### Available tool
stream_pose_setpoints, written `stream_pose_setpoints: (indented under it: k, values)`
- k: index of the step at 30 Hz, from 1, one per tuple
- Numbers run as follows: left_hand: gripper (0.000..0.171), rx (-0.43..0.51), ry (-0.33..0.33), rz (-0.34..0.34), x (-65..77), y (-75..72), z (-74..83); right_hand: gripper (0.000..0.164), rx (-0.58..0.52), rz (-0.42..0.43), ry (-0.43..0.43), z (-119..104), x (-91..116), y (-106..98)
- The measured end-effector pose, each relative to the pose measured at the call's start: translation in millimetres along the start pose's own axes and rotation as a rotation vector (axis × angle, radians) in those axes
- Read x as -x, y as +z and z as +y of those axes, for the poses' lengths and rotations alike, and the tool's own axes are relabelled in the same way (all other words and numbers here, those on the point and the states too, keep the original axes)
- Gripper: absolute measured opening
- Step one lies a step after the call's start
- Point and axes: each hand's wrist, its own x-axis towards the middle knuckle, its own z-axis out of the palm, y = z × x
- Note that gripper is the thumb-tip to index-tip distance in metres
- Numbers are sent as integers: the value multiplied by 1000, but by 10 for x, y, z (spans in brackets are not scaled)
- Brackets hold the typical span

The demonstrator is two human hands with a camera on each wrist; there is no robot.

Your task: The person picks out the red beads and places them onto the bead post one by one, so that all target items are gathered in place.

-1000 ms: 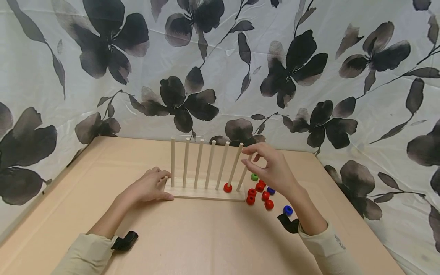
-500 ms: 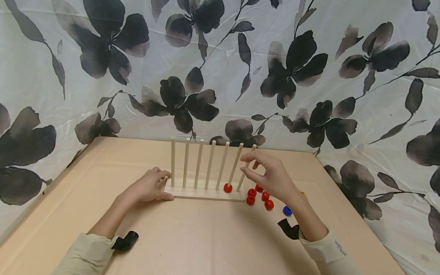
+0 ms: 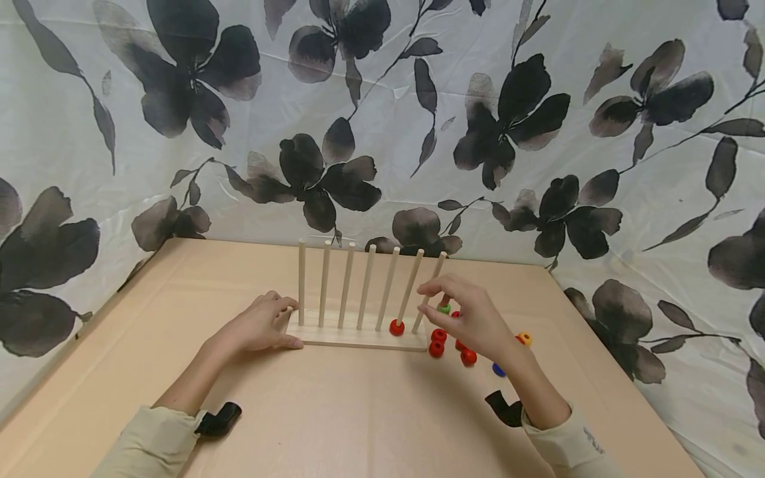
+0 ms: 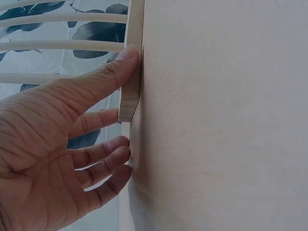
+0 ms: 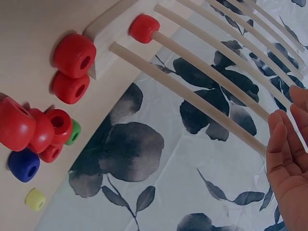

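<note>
Wood touches the left hand (image 3: 257,324), which pinches the left end of the peg rack (image 3: 335,337). The right hand (image 3: 469,312) is loosely bent near the rightmost peg (image 3: 437,269), and no bead shows in it. One red bead (image 3: 397,327) sits low on the next peg (image 3: 410,285). More beads (image 3: 437,349) lie on the table (image 3: 335,411), right of the rack. They look hard, light and rolly, so pinch their sides. The rack seems stiff; hold its base (image 4: 130,103).

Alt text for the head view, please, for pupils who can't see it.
A person's left hand grips the left end of a seven-peg wooden rack; the right hand hovers at its rightmost pegs. One red bead sits low on the second peg from the right. Loose red, blue, green and yellow beads lie to the right.
</note>
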Motion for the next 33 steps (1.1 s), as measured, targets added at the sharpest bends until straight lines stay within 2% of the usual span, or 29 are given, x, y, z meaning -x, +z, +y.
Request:
stream_pose_setpoints:
  k: [16,33]
  values:
    - [77,-1,-6,1,15,-4,36,29,-10,-53,73,146,176,63]
    - [77,1,-12,4,-24,5,-27,29,-12,-129,146,271,320,84]
